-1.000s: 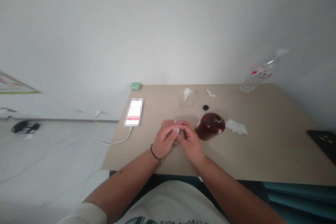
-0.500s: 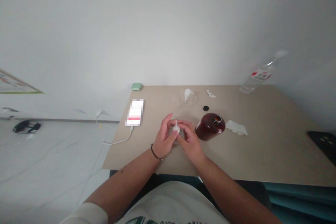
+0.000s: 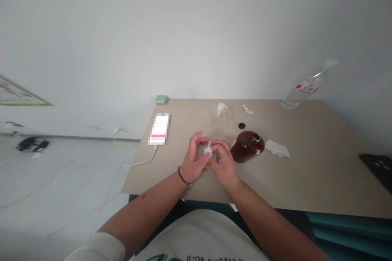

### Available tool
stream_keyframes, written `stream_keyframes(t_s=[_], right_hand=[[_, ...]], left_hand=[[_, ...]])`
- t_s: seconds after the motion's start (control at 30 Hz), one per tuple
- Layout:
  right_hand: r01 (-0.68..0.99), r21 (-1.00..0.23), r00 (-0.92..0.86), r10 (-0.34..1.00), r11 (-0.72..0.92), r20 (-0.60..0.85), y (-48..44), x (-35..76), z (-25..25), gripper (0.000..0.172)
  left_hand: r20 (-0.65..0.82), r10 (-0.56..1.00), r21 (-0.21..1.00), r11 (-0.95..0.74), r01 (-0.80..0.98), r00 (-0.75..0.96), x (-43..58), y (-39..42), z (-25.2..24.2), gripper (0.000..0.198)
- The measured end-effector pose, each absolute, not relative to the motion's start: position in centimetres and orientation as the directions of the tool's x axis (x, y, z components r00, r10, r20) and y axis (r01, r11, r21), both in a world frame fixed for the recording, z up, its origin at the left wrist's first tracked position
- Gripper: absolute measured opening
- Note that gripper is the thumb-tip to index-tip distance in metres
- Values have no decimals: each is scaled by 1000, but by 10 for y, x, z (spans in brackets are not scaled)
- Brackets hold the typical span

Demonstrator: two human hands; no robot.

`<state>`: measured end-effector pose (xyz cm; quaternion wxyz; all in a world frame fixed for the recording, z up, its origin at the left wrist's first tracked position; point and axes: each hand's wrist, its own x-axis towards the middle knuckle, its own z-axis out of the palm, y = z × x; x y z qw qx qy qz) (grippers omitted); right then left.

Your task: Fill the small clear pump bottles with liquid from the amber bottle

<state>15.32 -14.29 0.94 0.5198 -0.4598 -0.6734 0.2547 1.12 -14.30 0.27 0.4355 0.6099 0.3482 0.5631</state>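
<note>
Pinching a small clear plastic fitting [image 3: 206, 151] between both hands here, with a white tip [image 3: 209, 144] poking up out of it. The left hand [image 3: 192, 161], the one with a black cord bracelet [image 3: 183, 178], holds one side, and the right hand [image 3: 223, 164] holds the other, so the grip is together and closed on the piece, though the fingers hide part of it. Biggest change from a second ago: the hands have loosened from a tight cupped hold, the left fingers [image 3: 196, 140] have lifted, and more of the fitting now shows. Just right of the grip sits a dark amber glass bottle [image 3: 247, 147], uncapped, with a black cap [image 3: 241, 125] farther out beyond it. Up past the grip there's a clear plastic piece [image 3: 221, 112] on the beige tabletop [image 3: 306, 179], and a crumpled tissue [image 3: 277, 148] lies right of the bottle. A phone [image 3: 159, 129] with its white cable [image 3: 139, 163] sits to the left.
</note>
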Motion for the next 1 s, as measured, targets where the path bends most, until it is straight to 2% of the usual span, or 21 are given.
stream_keyframes(t_s=[0.27, 0.33, 0.4, 0.47, 0.53, 0.6, 0.7, 0.77, 0.87, 0.93, 1.0], right_hand=[[399, -840, 3, 916, 367, 402, -150, 144, 9, 15], [414, -839, -18, 925, 353, 380, -160, 148, 13, 26], [426, -829, -53, 925, 362, 377, -176, 158, 16, 39], [428, -813, -77, 913, 394, 402, -195, 174, 20, 51], [454, -786, -48, 892, 420, 449, -213, 191, 25, 53], [503, -749, -34, 876, 432, 482, -226, 205, 32, 50], [557, -672, -56, 830, 488, 556, -233, 226, 48, 35], [607, -608, 0, 765, 512, 644, -228, 245, 57, 25], [761, -517, 148, 672, 391, 726, -202, 285, 58, 17], [867, -443, 114, 773, 229, 624, -179, 310, 47, 22], [944, -323, 96, 875, 72, 475, -158, 328, 31, 38]], left_hand=[[355, 925, 935, -348, -76, 135, 11, -143, 3, 66], [331, 928, 943, -320, -91, 172, 5, -142, 3, 75], [304, 919, 953, -290, -91, 250, -7, -141, 1, 95], [251, 900, 965, -262, -18, 355, -21, -140, 0, 112], [180, 886, 968, -237, 85, 428, -34, -141, -1, 116], [150, 868, 963, -236, 129, 473, -41, -143, -1, 121], [96, 857, 960, -214, 180, 507, -40, -147, 3, 123], [59, 865, 961, -185, 207, 498, -37, -149, 6, 122], [40, 871, 959, -172, 227, 489, -34, -150, 8, 118], [52, 870, 954, -189, 234, 490, -33, -149, 8, 115], [84, 882, 935, -230, 270, 463, -32, -150, 8, 113]])
